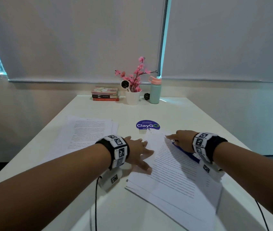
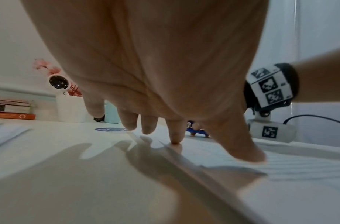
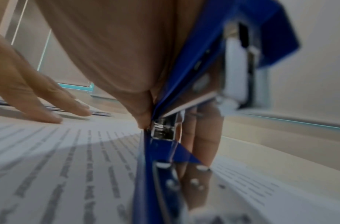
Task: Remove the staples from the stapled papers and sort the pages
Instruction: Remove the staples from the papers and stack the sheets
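A stack of printed pages point(image 1: 174, 177) lies slanted on the white table point(image 1: 190, 117) in front of me. My left hand point(image 1: 140, 152) rests flat on the stack's left edge with its fingers spread; the left wrist view shows the fingertips point(image 2: 175, 140) touching the paper point(image 2: 299, 163). My right hand point(image 1: 180, 140) is at the stack's top right corner and grips a blue stapler point(image 1: 185, 151) against the pages. In the right wrist view the stapler's blue body and metal nose point(image 3: 163, 130) fill the middle over the printed sheet point(image 3: 59, 159). No staple is visible.
A second pile of printed pages point(image 1: 89, 130) lies at the left. A round blue sticker point(image 1: 147, 125) sits beyond the hands. At the far edge stand books point(image 1: 105, 95), a white pot of pink flowers point(image 1: 133, 97) and a teal bottle point(image 1: 155, 92). Black cables hang from both wrists.
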A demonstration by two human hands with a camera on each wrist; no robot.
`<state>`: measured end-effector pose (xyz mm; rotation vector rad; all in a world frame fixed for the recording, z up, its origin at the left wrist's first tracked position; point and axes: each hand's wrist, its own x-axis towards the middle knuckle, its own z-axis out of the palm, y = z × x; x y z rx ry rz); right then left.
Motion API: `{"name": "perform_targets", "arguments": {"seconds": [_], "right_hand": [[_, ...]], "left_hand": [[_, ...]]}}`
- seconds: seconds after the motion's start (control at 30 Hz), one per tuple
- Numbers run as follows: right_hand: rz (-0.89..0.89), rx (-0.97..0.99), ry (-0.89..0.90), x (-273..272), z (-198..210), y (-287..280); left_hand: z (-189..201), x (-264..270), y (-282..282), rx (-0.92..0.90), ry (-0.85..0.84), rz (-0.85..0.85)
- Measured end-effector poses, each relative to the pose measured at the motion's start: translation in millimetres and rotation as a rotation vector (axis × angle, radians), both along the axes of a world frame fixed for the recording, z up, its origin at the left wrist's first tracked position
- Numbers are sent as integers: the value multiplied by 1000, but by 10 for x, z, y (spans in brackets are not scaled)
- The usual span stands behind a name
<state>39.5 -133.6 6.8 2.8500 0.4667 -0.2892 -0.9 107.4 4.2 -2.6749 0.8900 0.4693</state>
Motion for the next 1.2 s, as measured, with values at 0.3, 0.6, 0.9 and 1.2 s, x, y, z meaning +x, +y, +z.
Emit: {"name": "perform_targets", "arguments": {"seconds": [0.3, 0.6, 0.9, 1.2], "right_hand": [[232, 23, 128, -528, 255, 244], [258, -130, 165, -549, 173, 272], [280, -87, 106, -542, 46, 296], [308, -73, 7, -531, -33, 354]], "left_hand": [[5, -24, 104, -11, 62, 76], [-40, 173, -209, -52, 12, 111], [-143, 218, -210, -43, 28, 122], [-104, 239, -219, -55, 30, 111]]}}
